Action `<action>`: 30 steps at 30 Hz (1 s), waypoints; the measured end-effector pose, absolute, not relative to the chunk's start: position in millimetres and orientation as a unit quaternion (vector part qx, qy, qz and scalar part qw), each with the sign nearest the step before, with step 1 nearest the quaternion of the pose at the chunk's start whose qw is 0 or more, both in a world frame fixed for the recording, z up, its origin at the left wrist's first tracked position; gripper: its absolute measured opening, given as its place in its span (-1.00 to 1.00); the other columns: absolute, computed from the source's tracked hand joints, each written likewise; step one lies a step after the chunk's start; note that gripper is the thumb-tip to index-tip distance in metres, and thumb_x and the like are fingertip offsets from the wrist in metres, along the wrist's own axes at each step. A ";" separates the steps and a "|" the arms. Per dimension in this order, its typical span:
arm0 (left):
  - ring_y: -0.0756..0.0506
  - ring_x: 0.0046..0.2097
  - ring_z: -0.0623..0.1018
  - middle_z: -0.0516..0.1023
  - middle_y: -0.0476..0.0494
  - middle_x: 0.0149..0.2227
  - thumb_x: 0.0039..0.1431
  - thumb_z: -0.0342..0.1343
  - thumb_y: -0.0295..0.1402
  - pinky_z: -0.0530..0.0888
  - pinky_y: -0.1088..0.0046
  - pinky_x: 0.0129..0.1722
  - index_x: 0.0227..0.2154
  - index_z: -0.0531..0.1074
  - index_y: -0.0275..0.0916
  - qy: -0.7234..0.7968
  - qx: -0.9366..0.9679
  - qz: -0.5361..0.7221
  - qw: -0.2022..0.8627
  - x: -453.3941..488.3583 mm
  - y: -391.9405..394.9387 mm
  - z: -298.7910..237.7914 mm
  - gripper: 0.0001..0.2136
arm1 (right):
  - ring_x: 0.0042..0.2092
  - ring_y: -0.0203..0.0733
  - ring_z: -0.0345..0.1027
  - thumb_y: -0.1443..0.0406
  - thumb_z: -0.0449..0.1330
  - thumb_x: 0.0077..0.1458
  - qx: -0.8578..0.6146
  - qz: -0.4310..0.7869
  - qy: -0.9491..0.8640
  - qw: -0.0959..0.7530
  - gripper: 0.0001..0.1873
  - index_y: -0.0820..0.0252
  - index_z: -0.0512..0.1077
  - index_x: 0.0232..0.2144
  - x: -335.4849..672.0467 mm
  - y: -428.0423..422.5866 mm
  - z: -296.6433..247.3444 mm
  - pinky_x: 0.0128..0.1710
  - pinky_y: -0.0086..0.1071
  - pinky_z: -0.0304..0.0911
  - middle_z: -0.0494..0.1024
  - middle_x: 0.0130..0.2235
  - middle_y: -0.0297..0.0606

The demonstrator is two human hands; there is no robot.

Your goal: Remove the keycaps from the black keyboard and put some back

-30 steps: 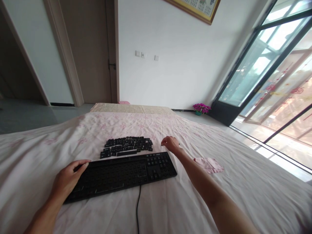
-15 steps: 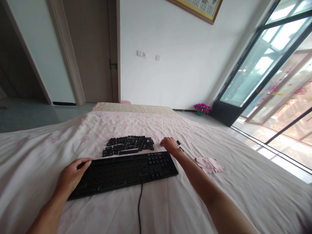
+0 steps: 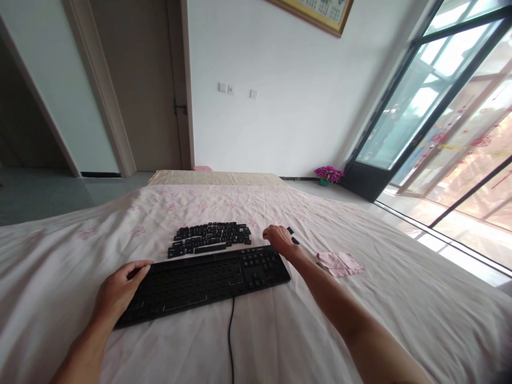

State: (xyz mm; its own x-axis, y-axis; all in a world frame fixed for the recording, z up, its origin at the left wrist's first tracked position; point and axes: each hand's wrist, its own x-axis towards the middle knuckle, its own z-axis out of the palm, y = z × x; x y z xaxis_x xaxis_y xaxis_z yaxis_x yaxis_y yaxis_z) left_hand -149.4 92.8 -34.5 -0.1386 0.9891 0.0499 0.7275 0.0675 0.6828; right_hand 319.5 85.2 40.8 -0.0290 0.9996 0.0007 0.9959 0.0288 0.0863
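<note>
A black keyboard [image 3: 188, 282] lies slightly slanted on the bed, its main section stripped of keycaps while the right-hand block still carries them. My left hand [image 3: 124, 285] is closed on its far left corner, thumb on top. Beyond the keyboard, loose black keycaps [image 3: 212, 234] are laid out in rows, with the long space bar [image 3: 210, 248] at the near side. My right hand [image 3: 278, 237] is over the sheet just past the keyboard's far right corner, fingers curled together; what they hold, if anything, is hidden. Beside it lie a few dark keycaps [image 3: 295, 240].
A pink cloth [image 3: 341, 264] lies on the floral bedsheet [image 3: 384, 320] right of my forearm. The keyboard's cable [image 3: 231, 341] runs toward me. Past the bed are a door [image 3: 140, 85], purple flowers [image 3: 328, 174] in a pot, and a glass door [image 3: 424, 106].
The camera view has shifted slightly, moving the scene a little left. Both hands keep nearly the same places relative to the keyboard.
</note>
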 end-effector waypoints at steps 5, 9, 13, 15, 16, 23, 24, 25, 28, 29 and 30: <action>-0.14 -0.14 0.56 0.62 0.01 -0.17 0.10 0.05 -0.08 0.40 0.45 -0.20 -0.16 0.54 -0.03 0.699 0.620 0.284 0.217 -150.4 95.0 -36.2 -0.68 | -0.14 -0.22 0.41 0.22 0.04 0.27 0.664 0.020 0.741 -0.092 -0.74 0.04 0.52 -0.16 328.3 32.4 44.5 -0.22 -0.43 0.14 0.54 -0.15 -0.31; -0.14 -0.12 0.56 0.62 0.03 -0.15 0.10 0.05 -0.08 0.40 0.46 -0.19 -0.16 0.54 -0.03 0.694 0.622 0.289 0.217 -150.6 95.2 -37.1 -0.69 | -0.17 -0.22 0.40 0.24 0.10 0.24 0.622 0.010 0.765 -0.164 -0.79 0.08 0.54 -0.22 333.0 -3.8 38.1 -0.14 -0.38 0.15 0.56 -0.21 -0.30; -0.15 -0.13 0.57 0.62 0.02 -0.16 0.10 0.05 -0.08 0.41 0.45 -0.20 -0.17 0.55 -0.03 0.699 0.617 0.293 0.213 -150.1 93.9 -36.2 -0.69 | -0.16 -0.18 0.37 0.24 0.17 0.21 0.598 0.036 0.785 -0.156 -0.84 0.06 0.55 -0.23 336.4 -18.6 30.1 -0.11 -0.32 0.15 0.57 -0.21 -0.29; -0.15 -0.14 0.57 0.62 0.01 -0.17 0.09 0.06 -0.08 0.41 0.45 -0.21 -0.18 0.55 -0.04 0.696 0.618 0.297 0.211 -149.9 93.2 -35.8 -0.69 | -0.15 -0.17 0.35 0.23 0.20 0.19 0.588 0.056 0.794 -0.148 -0.86 0.04 0.56 -0.25 337.9 -20.3 27.2 -0.10 -0.30 0.14 0.56 -0.19 -0.29; -0.15 -0.14 0.57 0.63 0.01 -0.17 0.09 0.06 -0.08 0.41 0.44 -0.21 -0.18 0.55 -0.04 0.696 0.619 0.298 0.210 -149.9 92.9 -35.7 -0.69 | -0.15 -0.17 0.35 0.23 0.21 0.18 0.585 0.063 0.796 -0.145 -0.87 0.03 0.57 -0.25 338.4 -20.5 26.1 -0.10 -0.30 0.14 0.56 -0.18 -0.30; -0.15 -0.16 0.57 0.63 0.00 -0.19 0.09 0.06 -0.08 0.41 0.45 -0.22 -0.18 0.56 -0.04 0.690 0.625 0.303 0.204 -150.5 94.1 -38.1 -0.69 | -0.16 -0.18 0.32 0.22 0.19 0.19 0.575 0.078 0.801 -0.147 -0.85 0.00 0.57 -0.23 338.5 -18.9 20.7 -0.12 -0.30 0.12 0.57 -0.20 -0.32; -0.15 -0.16 0.58 0.63 0.00 -0.20 0.09 0.07 -0.08 0.41 0.45 -0.23 -0.18 0.56 -0.04 0.690 0.625 0.303 0.203 -150.6 94.4 -38.5 -0.69 | -0.17 -0.19 0.32 0.21 0.18 0.20 0.573 0.078 0.803 -0.148 -0.84 0.00 0.57 -0.23 338.1 -18.8 20.3 -0.12 -0.31 0.12 0.57 -0.21 -0.31; -0.15 -0.17 0.58 0.63 0.01 -0.20 0.08 0.07 -0.08 0.42 0.45 -0.23 -0.18 0.56 -0.04 0.691 0.625 0.303 0.202 -150.6 94.6 -38.7 -0.69 | -0.18 -0.19 0.31 0.21 0.17 0.21 0.570 0.078 0.804 -0.149 -0.83 0.00 0.57 -0.23 337.7 -18.8 20.1 -0.13 -0.31 0.11 0.57 -0.23 -0.31; -0.14 -0.17 0.58 0.63 0.01 -0.19 0.08 0.07 -0.08 0.42 0.45 -0.24 -0.18 0.55 -0.04 0.692 0.623 0.303 0.203 -150.3 94.4 -38.3 -0.69 | -0.21 -0.21 0.31 0.21 0.14 0.24 0.563 0.083 0.809 -0.147 -0.81 0.01 0.58 -0.24 336.5 -18.9 20.5 -0.17 -0.31 0.08 0.56 -0.26 -0.31; -0.14 -0.17 0.58 0.63 0.02 -0.19 0.08 0.07 -0.08 0.42 0.45 -0.24 -0.18 0.55 -0.03 0.693 0.622 0.302 0.204 -150.1 94.1 -37.8 -0.69 | -0.22 -0.22 0.30 0.22 0.14 0.25 0.560 0.087 0.811 -0.144 -0.80 0.02 0.58 -0.25 336.2 -18.8 20.8 -0.19 -0.31 0.07 0.56 -0.27 -0.31; -0.14 -0.17 0.58 0.63 0.02 -0.19 0.08 0.07 -0.08 0.43 0.46 -0.24 -0.18 0.55 -0.03 0.694 0.622 0.301 0.204 -149.8 93.8 -37.3 -0.69 | -0.22 -0.22 0.30 0.22 0.13 0.25 0.556 0.093 0.814 -0.138 -0.79 0.03 0.58 -0.25 335.9 -18.7 21.0 -0.20 -0.31 0.05 0.55 -0.28 -0.31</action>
